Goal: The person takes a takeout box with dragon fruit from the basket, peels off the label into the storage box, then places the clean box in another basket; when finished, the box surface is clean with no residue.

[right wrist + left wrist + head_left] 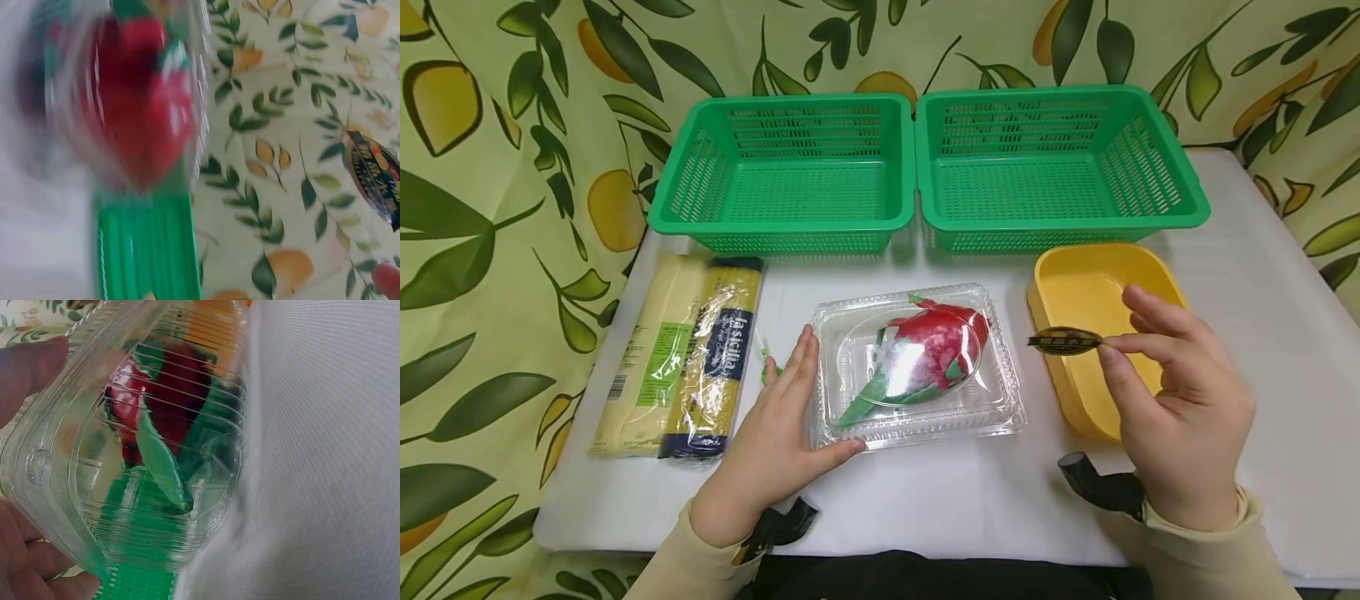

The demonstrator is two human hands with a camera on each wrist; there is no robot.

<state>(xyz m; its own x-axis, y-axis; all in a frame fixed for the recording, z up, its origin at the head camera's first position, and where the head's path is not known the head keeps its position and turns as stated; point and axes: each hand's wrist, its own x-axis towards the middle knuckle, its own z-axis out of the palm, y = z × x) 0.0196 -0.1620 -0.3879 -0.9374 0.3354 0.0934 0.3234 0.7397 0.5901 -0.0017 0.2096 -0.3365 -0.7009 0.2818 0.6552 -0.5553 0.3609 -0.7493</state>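
Observation:
A clear plastic clamshell box lies on the table with a red dragon fruit with green tips inside, also visible in the left wrist view. My left hand holds the box by its near left corner, fingers along the left side and thumb at the front edge. Between thumb and index finger my right hand pinches the end of a small dark, pointed-oval label with gold lettering. The label is up off the box, overlapping the yellow tub's rim in the head view. Its printed face appears in the right wrist view.
Two green baskets stand side by side at the back. A yellow tub sits on the right, partly behind my right hand. Left of the box lie a pale package and a spaghetti pack, with a small green item beside them.

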